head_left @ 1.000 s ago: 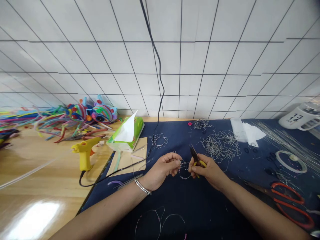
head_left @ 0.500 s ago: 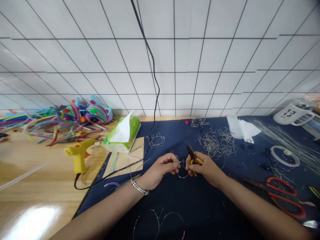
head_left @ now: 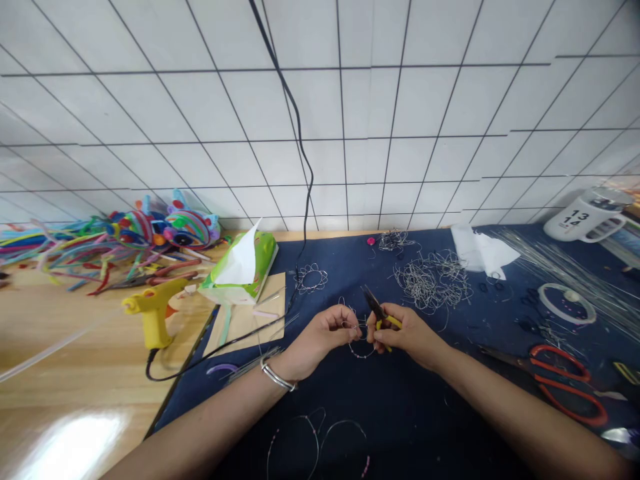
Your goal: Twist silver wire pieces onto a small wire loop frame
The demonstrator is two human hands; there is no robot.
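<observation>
Between my hands hangs a thin beaded wire loop [head_left: 361, 357] with small pinkish beads along its lower curve. My left hand [head_left: 334, 328] pinches the loop's left side between thumb and fingers. My right hand [head_left: 403, 333] is wrapped around yellow-handled pliers [head_left: 373, 301], whose dark jaws point up and to the left. The right fingertips are close to the loop's right side; whether they also grip the wire I cannot tell. Below, on the dark blue cloth [head_left: 400, 413], lie more beaded wires [head_left: 317, 447]. A flower-shaped wire ring [head_left: 312, 279] rests beyond my left hand.
A tangled wire heap [head_left: 433, 280] lies beyond my right hand, with orange-handled scissors [head_left: 563, 373] at the right. At left are a yellow glue gun [head_left: 156, 313], a green tissue pack [head_left: 265, 263] and colourful pipe cleaners [head_left: 75, 250]. A black cord [head_left: 309, 187] hangs down the wall. A mug [head_left: 575, 217] stands far right.
My right hand with the pliers has shifted slightly left, closer to my left hand. The pliers' jaws lean further left. The whole view has moved a little.
</observation>
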